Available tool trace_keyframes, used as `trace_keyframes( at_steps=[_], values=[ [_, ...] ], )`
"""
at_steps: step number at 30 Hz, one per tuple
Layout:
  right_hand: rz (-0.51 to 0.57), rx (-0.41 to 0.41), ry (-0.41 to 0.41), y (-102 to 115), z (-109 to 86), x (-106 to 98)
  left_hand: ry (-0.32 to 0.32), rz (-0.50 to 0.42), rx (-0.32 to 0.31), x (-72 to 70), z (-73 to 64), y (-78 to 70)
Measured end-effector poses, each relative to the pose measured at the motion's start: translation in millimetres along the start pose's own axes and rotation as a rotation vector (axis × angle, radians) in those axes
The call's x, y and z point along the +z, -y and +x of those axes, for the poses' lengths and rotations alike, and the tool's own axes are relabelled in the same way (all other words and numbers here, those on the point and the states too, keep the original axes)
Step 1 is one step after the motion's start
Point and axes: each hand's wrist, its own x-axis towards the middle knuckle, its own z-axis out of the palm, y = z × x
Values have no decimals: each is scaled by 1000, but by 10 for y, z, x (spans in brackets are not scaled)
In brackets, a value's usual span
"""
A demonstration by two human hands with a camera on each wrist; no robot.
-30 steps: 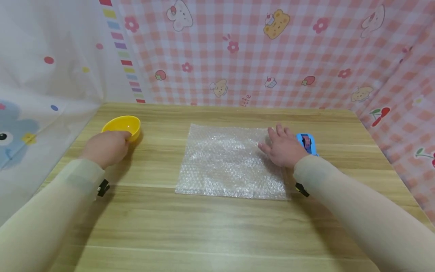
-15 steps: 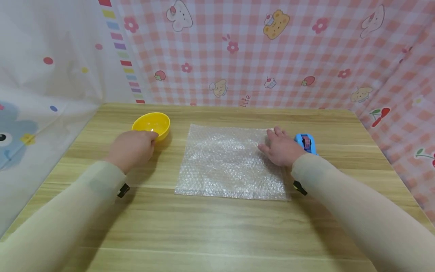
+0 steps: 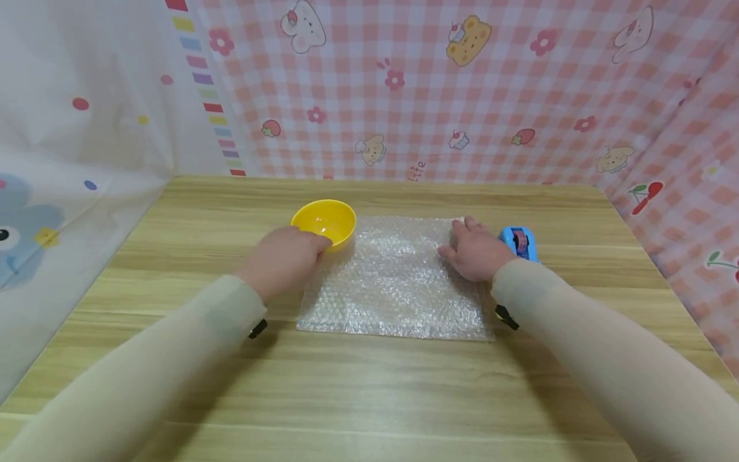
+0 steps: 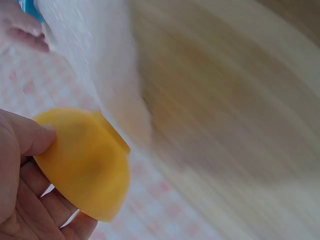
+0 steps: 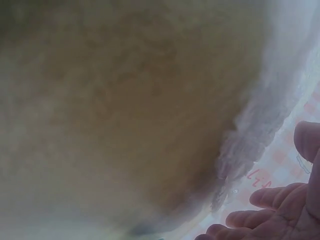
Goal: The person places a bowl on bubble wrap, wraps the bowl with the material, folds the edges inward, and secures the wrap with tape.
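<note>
A yellow bowl [image 3: 326, 218] is gripped at its rim by my left hand [image 3: 284, 262], thumb on one side and fingers on the other. In the left wrist view the bowl [image 4: 85, 160] shows its outer wall and foot, apart from the surface below. It hangs over the left back part of a sheet of bubble wrap [image 3: 398, 282] that lies flat. My right hand [image 3: 476, 251], fingers extended, is at the sheet's right side. In the right wrist view the fingers of that hand [image 5: 280, 210] are spread out with nothing held.
Just right of the right hand stands a blue tape dispenser [image 3: 526, 242] with a reddish roll, partly hidden by the sleeve. Everything is on a wooden table [image 3: 369, 391], with a pink checked cloth [image 3: 346, 77] behind it.
My left hand has carried the yellow bowl rightward, from the table's left side to over the bubble wrap's left edge. The right hand has barely shifted.
</note>
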Motion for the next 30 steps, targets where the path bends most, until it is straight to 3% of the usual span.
trace_keyframes(
  at_steps=[7,17,30],
  values=[
    [-14,5,12,8,46,-22,22,7,125,43,124,-308],
    [20,86,45,23,140,-68,82,7,223,77,194,-697],
    [22,134,70,20,204,-79,41,55,310,135,264,-924]
  ],
)
